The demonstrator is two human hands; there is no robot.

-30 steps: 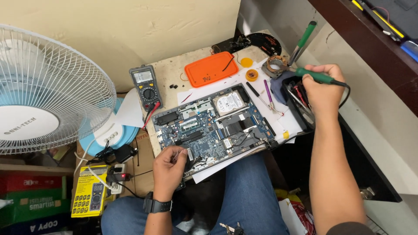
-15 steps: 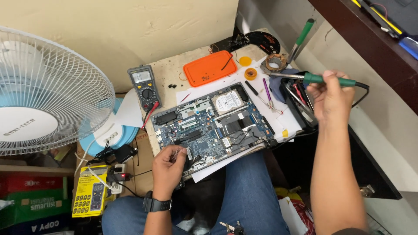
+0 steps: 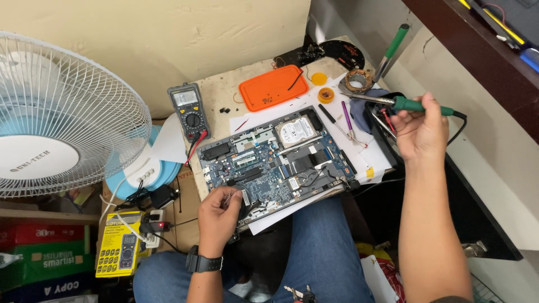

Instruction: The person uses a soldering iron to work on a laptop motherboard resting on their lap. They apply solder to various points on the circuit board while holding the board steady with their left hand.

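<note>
An opened laptop board (image 3: 275, 163) with blue circuitry and a silver hard drive (image 3: 296, 131) lies on white paper across my lap and a small table. My left hand (image 3: 218, 216), a dark watch on its wrist, rests at the board's front-left corner and pinches a thin wire. My right hand (image 3: 422, 130) is raised to the right of the board and grips a green-handled soldering iron (image 3: 401, 103), held level with its metal tip pointing left, close to a brown ring-shaped stand (image 3: 357, 81).
A multimeter (image 3: 188, 112) and an orange tray (image 3: 273, 87) sit behind the board. Two small yellow tins (image 3: 325, 95) lie near the stand. A white fan (image 3: 62, 118) stands at the left. A yellow box (image 3: 119, 251) and a power strip (image 3: 150, 227) lie on the floor.
My right hand has swung the soldering iron from pointing up-left to level, tip pointing left by the ring stand. The left hand stays at the board's corner.
</note>
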